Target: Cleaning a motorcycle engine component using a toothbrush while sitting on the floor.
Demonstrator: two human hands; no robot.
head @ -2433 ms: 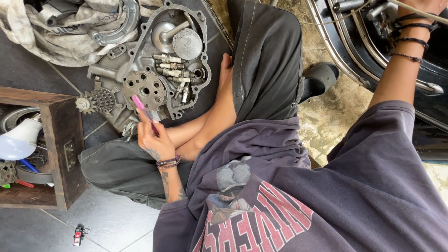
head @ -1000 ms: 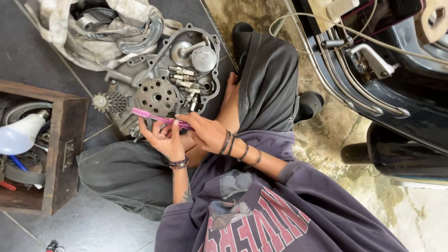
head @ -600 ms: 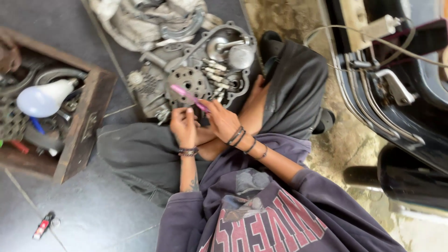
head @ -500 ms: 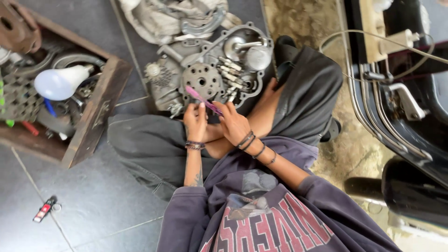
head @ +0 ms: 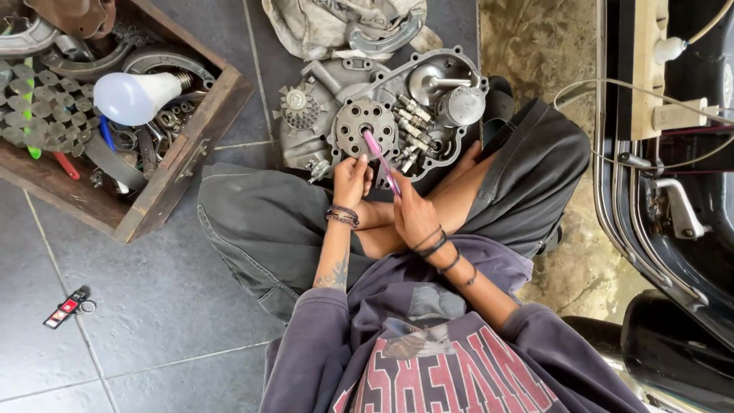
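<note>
I sit cross-legged on the floor over a grey metal engine cover with a round perforated clutch part and several bolts. My right hand grips the lower end of a slim pink tool whose tip points at the clutch part. My left hand is curled just left of the tool's shaft, thumb up, at the cover's near edge. Whether it holds anything is hidden. Both wrists wear dark bracelets.
A wooden box at the left holds a white light bulb, chain pieces and metal parts. A dirty cloth with a brake shoe lies beyond the cover. A small key fob lies on the tiles. A dark scooter body stands at the right.
My right hand came down from the scooter and took the pink tool, which my left hand held alone before. The view shifted, so the box and engine cover now sit further right.
</note>
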